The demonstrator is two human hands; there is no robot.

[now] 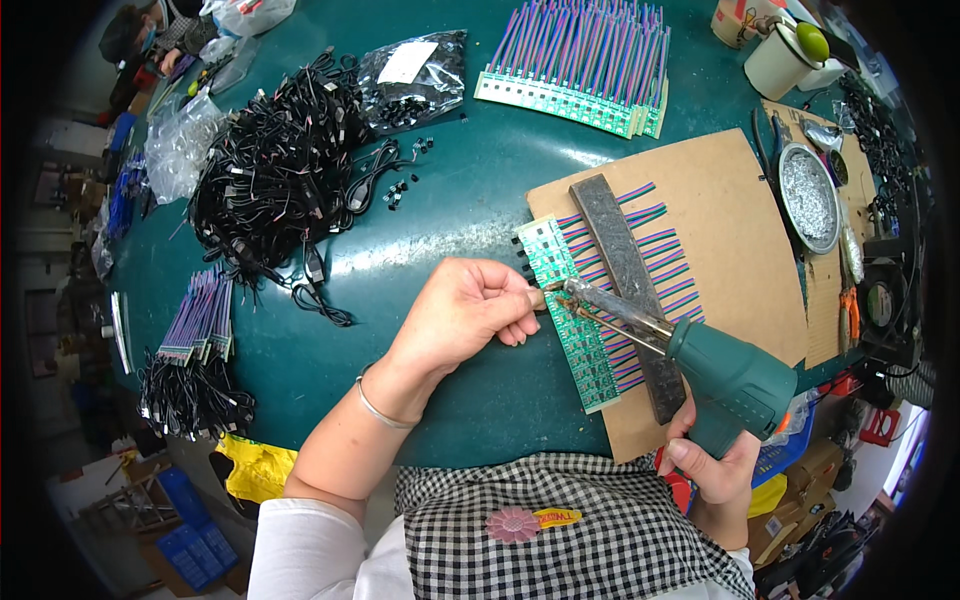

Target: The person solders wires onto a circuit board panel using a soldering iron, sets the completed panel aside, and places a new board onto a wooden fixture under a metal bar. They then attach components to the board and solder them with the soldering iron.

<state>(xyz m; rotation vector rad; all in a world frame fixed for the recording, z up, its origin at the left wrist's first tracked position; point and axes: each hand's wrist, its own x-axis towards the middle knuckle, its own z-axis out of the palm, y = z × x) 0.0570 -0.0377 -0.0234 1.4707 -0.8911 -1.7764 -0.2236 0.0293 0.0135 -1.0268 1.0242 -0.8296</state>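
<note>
My right hand (718,466) is wrapped round the handle of a green soldering gun (735,376). Its metal barrel points left, and the tip touches or hovers just over a green circuit board panel (588,362). At the panel's left edge my left hand (465,312) is closed in a pinch beside the tip. What its fingertips hold is too small to make out. Striped ribbon wires (672,268) run right from the panel, under a dark, heavy bar (622,275) lying across them. Small black parts (522,252) stick out along the panel's upper left edge.
Beneath the panel lies a cardboard sheet (735,230). Tangled black cables (285,160) and a bag of black parts (415,80) cover the left back. Wired boards (560,95) are stacked behind. A metal bowl (808,198) stands right. Another person (180,30) sits at the far left.
</note>
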